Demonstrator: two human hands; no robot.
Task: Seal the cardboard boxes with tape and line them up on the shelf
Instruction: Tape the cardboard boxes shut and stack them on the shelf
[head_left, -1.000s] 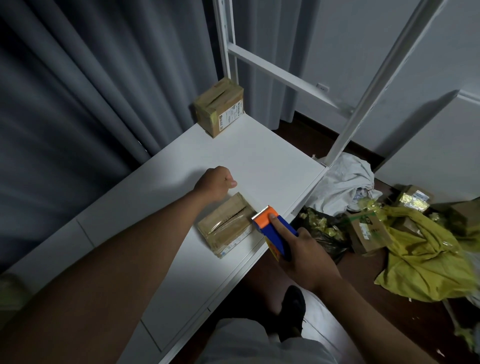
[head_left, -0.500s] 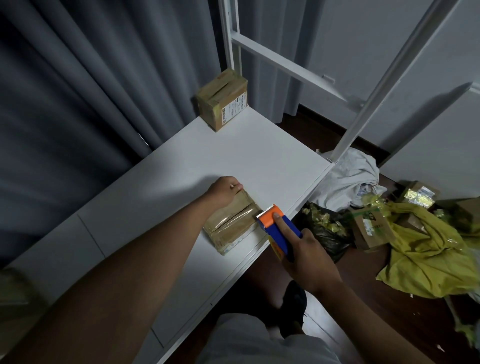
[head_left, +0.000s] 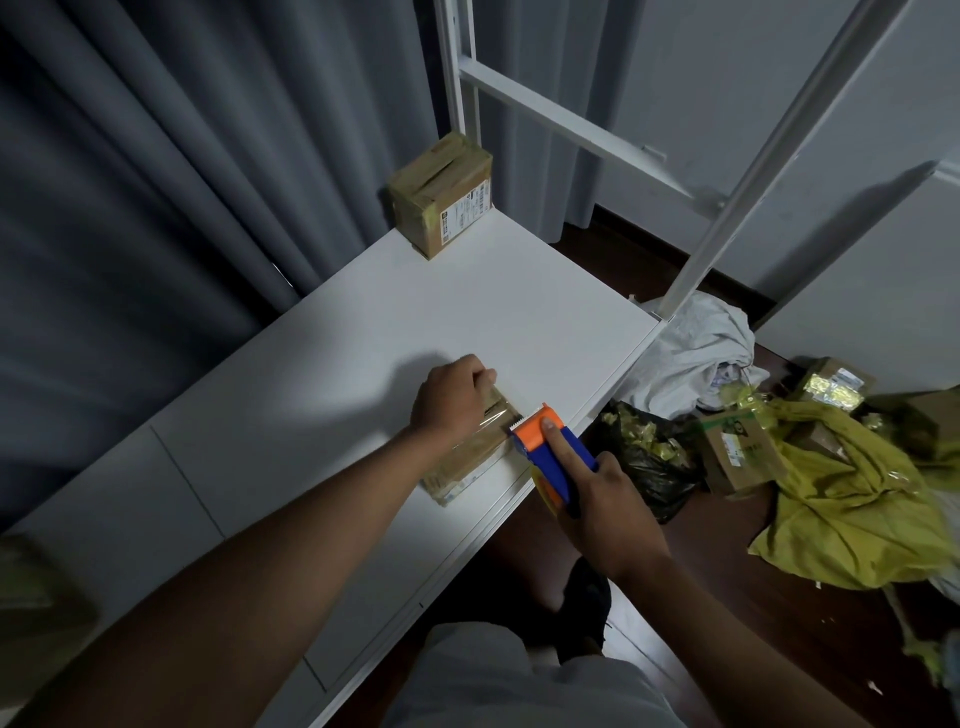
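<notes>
Left hand (head_left: 453, 395) presses, seemingly clenched, on the cardboard box (head_left: 467, 457); right hand (head_left: 610, 512) grips the tape dispenser (head_left: 550, 457).

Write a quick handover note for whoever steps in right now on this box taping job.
Left hand: curled on the near box, holding it at the shelf's front edge.
Right hand: grips the tape dispenser, blade at the box's right end, clear tape stretched across its top.
Done: one taped box stands at the far back corner.
Left: cut the tape, line this box up, then tape the boxes on the floor.
</notes>
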